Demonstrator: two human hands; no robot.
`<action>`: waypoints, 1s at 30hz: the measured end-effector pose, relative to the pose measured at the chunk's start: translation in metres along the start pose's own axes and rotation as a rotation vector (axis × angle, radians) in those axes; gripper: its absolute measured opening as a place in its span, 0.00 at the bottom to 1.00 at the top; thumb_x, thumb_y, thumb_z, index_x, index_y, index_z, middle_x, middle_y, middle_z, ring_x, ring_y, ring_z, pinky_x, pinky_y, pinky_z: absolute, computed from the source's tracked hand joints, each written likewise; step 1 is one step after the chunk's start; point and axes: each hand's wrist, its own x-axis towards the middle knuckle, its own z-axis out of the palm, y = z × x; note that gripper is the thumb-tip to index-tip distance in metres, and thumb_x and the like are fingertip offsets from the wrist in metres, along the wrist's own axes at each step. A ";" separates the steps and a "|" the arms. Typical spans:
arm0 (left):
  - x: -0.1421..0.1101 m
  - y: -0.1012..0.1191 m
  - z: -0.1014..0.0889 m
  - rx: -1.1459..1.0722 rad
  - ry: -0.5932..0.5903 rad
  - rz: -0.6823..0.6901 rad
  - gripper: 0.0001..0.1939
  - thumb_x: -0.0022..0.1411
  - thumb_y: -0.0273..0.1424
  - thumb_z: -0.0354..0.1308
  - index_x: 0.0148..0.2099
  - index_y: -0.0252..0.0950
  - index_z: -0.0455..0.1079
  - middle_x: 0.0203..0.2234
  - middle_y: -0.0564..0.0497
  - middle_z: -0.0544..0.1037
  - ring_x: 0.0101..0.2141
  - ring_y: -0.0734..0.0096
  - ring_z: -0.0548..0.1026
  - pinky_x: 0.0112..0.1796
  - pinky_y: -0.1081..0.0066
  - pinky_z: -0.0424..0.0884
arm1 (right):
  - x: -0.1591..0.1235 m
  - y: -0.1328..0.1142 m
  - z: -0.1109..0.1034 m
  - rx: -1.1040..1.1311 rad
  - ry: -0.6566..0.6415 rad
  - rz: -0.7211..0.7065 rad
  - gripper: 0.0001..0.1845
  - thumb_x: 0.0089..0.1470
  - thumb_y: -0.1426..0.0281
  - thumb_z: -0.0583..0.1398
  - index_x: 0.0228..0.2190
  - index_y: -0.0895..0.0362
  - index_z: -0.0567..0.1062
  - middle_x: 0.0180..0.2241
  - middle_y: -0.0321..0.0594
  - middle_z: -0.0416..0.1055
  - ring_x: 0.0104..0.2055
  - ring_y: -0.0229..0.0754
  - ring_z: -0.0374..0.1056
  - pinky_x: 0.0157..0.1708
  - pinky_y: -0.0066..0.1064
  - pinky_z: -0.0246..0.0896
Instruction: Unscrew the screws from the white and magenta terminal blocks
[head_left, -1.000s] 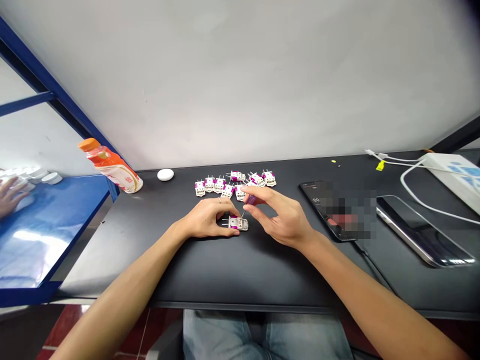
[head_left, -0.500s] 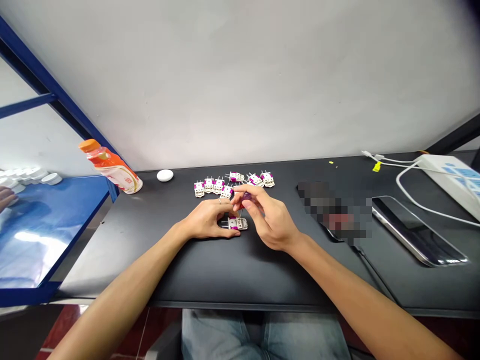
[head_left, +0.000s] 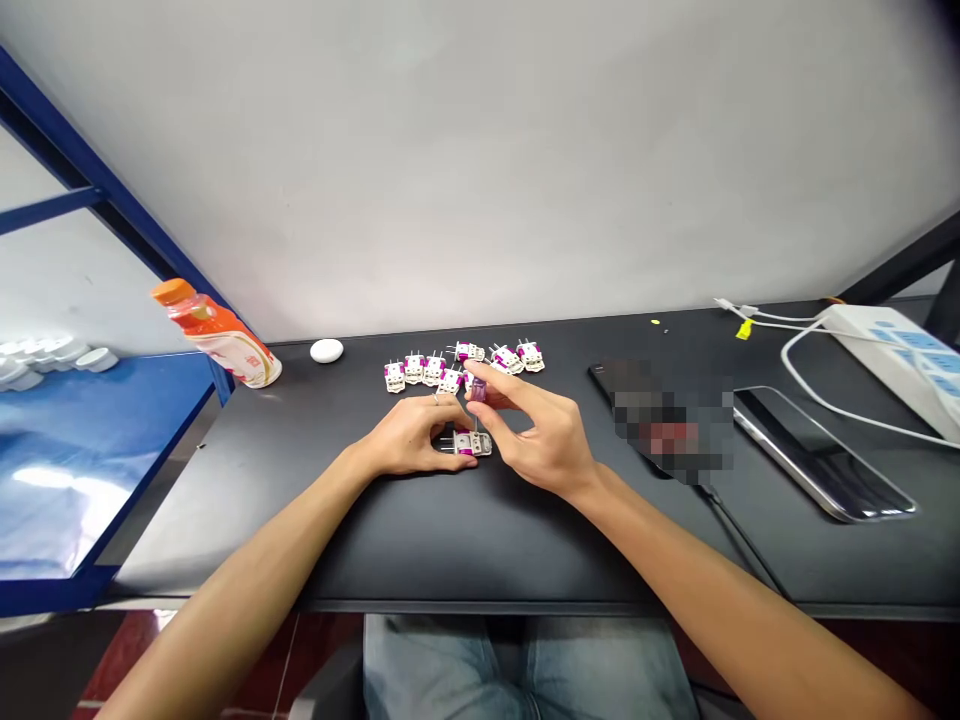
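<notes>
My left hand (head_left: 414, 435) is closed around a small white-and-purple plug core (head_left: 471, 443) with metal prongs, steadying it flat on the black table. Thumb and fingers of my right hand (head_left: 536, 425) pinch the purple see-through handle of a small screwdriver (head_left: 478, 390). Its thin shaft points down, and the tip meets the top of the plug core; the exact contact is too small to make out. Just behind my hands lie several similar plug cores (head_left: 433, 368), some partly hidden by my right hand.
An orange-capped bottle (head_left: 217, 335) and a white oval object (head_left: 327, 351) stand at the back left. To the right lie a partly blurred dark device (head_left: 622, 385), a phone (head_left: 825, 455) and a white power strip (head_left: 900, 360) with cables. A blue table (head_left: 112, 450) adjoins on the left.
My right hand's fingers have straightened on the screwdriver, so its handle now shows more. The left hand keeps its hold on the plug core. Another person's hand at the far left has left view.
</notes>
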 end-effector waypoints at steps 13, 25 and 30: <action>-0.001 -0.002 0.000 0.024 0.001 0.001 0.22 0.68 0.49 0.77 0.54 0.39 0.85 0.41 0.49 0.83 0.35 0.68 0.75 0.38 0.69 0.72 | 0.000 0.005 -0.005 0.152 -0.108 0.031 0.15 0.80 0.68 0.60 0.63 0.49 0.77 0.46 0.41 0.87 0.44 0.43 0.86 0.46 0.36 0.89; 0.000 -0.004 0.002 0.022 -0.012 -0.006 0.22 0.68 0.50 0.76 0.51 0.38 0.83 0.40 0.49 0.83 0.35 0.68 0.75 0.37 0.69 0.71 | 0.010 -0.002 0.000 0.069 -0.139 -0.023 0.18 0.81 0.70 0.58 0.64 0.50 0.81 0.47 0.42 0.90 0.43 0.44 0.88 0.50 0.37 0.89; -0.001 -0.004 0.002 0.009 0.014 0.024 0.22 0.68 0.50 0.76 0.49 0.38 0.83 0.36 0.51 0.80 0.32 0.69 0.73 0.36 0.69 0.70 | 0.011 -0.001 -0.005 0.255 -0.210 -0.016 0.16 0.82 0.70 0.56 0.61 0.51 0.81 0.46 0.42 0.88 0.44 0.42 0.87 0.50 0.36 0.88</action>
